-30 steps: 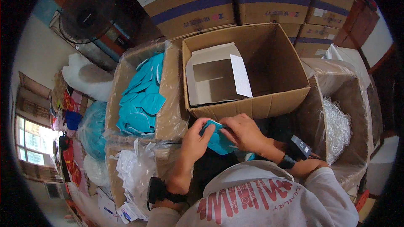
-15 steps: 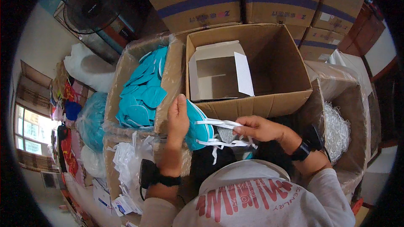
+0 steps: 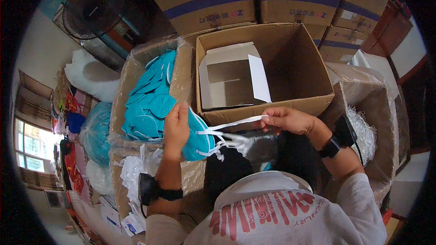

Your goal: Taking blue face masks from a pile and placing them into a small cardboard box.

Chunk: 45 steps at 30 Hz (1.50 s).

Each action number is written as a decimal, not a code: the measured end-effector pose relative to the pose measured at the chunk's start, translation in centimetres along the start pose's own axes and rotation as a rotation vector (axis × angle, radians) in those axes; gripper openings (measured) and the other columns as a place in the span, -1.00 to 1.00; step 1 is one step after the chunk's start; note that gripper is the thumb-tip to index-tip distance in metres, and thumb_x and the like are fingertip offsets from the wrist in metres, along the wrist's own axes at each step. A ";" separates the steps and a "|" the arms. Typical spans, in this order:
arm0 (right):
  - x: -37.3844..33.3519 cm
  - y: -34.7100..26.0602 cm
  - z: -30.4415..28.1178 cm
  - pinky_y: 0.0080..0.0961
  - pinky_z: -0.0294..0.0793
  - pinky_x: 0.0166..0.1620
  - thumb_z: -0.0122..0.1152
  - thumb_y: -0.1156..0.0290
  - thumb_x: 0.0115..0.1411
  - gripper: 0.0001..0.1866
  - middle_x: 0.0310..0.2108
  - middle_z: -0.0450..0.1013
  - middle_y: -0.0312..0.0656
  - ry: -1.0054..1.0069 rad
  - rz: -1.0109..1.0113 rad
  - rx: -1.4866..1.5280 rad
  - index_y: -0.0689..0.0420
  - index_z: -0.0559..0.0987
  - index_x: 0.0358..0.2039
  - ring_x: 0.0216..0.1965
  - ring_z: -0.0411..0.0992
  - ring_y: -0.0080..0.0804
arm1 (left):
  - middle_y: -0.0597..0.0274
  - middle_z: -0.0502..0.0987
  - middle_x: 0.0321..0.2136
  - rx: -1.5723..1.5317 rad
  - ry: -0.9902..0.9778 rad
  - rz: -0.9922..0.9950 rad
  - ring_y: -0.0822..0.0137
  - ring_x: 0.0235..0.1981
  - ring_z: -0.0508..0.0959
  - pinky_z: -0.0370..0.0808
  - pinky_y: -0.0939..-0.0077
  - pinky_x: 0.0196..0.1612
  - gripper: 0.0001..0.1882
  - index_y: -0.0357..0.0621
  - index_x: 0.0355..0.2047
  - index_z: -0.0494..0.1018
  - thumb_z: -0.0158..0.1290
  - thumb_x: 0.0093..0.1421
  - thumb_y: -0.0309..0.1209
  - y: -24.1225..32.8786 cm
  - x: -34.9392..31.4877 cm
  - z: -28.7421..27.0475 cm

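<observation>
My left hand (image 3: 176,129) is closed round the edge of a few teal cup-shaped face masks (image 3: 199,143) pressed together, tilted on their side in front of the open carton. White elastic straps hang from them in a loose bunch, blurred at the ends. To the right, my right hand (image 3: 288,120) pinches one white strap (image 3: 238,122) and holds it stretched out from the masks. Behind my left hand, a plastic-lined box (image 3: 184,72) holds a heap of similar teal masks (image 3: 152,95).
Ahead stands a large open carton (image 3: 304,72) with a white paperboard box (image 3: 260,79) inside. A box (image 3: 386,118) at right holds a pile of white straps (image 3: 361,140). White plastic bags (image 3: 131,177) lie at lower left. Taped cartons (image 3: 209,4) are stacked behind; a fan (image 3: 93,9) stands far left.
My left hand has shifted left with the masks. My right hand has moved slightly right and up, drawing one strap out straight; the other straps have slipped away from it.
</observation>
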State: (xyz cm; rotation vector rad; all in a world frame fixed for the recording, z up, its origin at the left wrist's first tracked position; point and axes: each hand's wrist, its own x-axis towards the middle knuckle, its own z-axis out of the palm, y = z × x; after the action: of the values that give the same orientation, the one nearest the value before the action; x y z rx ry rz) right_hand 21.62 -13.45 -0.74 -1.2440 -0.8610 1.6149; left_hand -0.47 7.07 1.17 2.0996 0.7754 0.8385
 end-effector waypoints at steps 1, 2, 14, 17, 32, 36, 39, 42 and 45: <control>0.1 -0.1 0.3 -0.74 0.26 -0.41 -0.12 0.18 0.21 -0.73 -0.47 0.38 -0.37 0.035 0.013 0.066 0.09 0.44 -0.34 -0.39 0.30 -0.71 | 0.42 0.11 -0.71 -0.034 0.009 -0.014 0.58 -0.61 0.12 0.12 0.60 -0.60 -0.66 -0.25 -0.61 0.23 -0.20 0.24 -0.27 0.5 0.1 -0.2; 0.3 0.1 0.4 -0.76 0.26 -0.45 -0.14 0.17 0.21 -0.72 -0.48 0.39 -0.35 0.044 0.029 0.105 0.09 0.43 -0.31 -0.43 0.30 -0.71 | 0.42 0.11 -0.71 -0.067 0.019 -0.028 0.58 -0.61 0.12 0.12 0.61 -0.60 -0.66 -0.25 -0.60 0.23 -0.20 0.24 -0.28 0.9 0.2 -0.3; 2.4 1.7 2.8 -0.77 0.20 -0.41 -0.15 0.21 0.23 -0.72 -0.56 0.21 -0.44 0.003 -0.157 -0.067 0.14 0.43 -0.29 -0.50 0.15 -0.73 | 0.47 0.24 -0.68 -0.385 0.081 -0.290 0.62 -0.60 0.20 0.19 0.70 -0.52 -0.61 -0.16 -0.58 0.33 -0.24 0.24 -0.15 2.1 2.4 -2.3; 3.0 1.5 4.1 -0.73 0.22 -0.37 -0.13 0.19 0.22 -0.72 -0.51 0.23 -0.44 -0.074 -0.161 -0.069 0.12 0.42 -0.25 -0.45 0.16 -0.72 | 0.46 0.26 -0.66 -0.445 0.043 -0.323 0.62 -0.61 0.23 0.20 0.71 -0.52 -0.62 -0.13 -0.55 0.35 -0.24 0.24 -0.13 2.8 2.6 -2.4; 5.9 3.2 9.7 -0.72 0.22 -0.39 0.14 0.34 0.07 -0.68 -0.50 0.20 -0.40 0.104 -0.389 -0.261 0.18 0.37 -0.19 -0.49 0.14 -0.69 | 0.44 0.30 -0.65 -0.573 0.095 -0.371 0.63 -0.62 0.27 0.22 0.77 -0.54 -0.65 -0.12 -0.49 0.35 -0.20 0.21 -0.11 4.5 2.8 -2.8; 6.4 3.5 9.5 -0.71 0.24 -0.38 0.05 0.35 0.13 -0.80 -0.51 0.25 -0.40 0.061 -0.577 -0.390 0.20 0.41 -0.29 -0.45 0.20 -0.69 | 0.44 0.29 -0.66 -0.557 0.099 -0.347 0.62 -0.62 0.27 0.23 0.75 -0.54 -0.64 -0.12 -0.50 0.36 -0.20 0.21 -0.10 4.3 2.6 -3.0; 6.3 4.1 8.8 -0.66 0.26 -0.43 -0.03 0.31 0.18 -0.80 -0.54 0.32 -0.36 0.041 -0.479 -0.194 0.19 0.40 -0.35 -0.51 0.25 -0.63 | 0.43 0.30 -0.66 -0.530 0.152 -0.365 0.60 -0.62 0.28 0.24 0.72 -0.54 -0.62 -0.12 -0.52 0.35 -0.21 0.21 -0.08 2.3 2.8 -4.0; 4.9 3.4 7.4 -0.69 0.27 -0.41 -0.10 0.26 0.21 -0.77 -0.56 0.31 -0.37 -0.023 -0.231 0.013 0.17 0.41 -0.33 -0.52 0.25 -0.65 | 0.41 0.29 -0.65 -0.397 0.191 -0.363 0.57 -0.60 0.27 0.21 0.69 -0.51 -0.59 -0.12 -0.57 0.34 -0.23 0.21 -0.07 1.7 2.5 -5.9; 4.0 2.9 5.4 -0.71 0.27 -0.40 -0.15 0.23 0.23 -0.73 -0.57 0.30 -0.38 -0.052 -0.190 -0.101 0.16 0.42 -0.33 -0.50 0.25 -0.70 | 0.39 0.31 -0.65 -0.121 0.121 -0.243 0.54 -0.59 0.28 0.22 0.64 -0.48 -0.62 -0.16 -0.61 0.34 -0.18 0.20 -0.16 0.0 1.8 -8.2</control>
State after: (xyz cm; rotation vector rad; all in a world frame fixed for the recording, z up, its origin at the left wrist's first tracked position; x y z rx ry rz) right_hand 15.31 -10.76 -3.32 -1.1560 -1.0718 1.4722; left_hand -5.57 11.74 5.99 1.8183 0.9960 0.8617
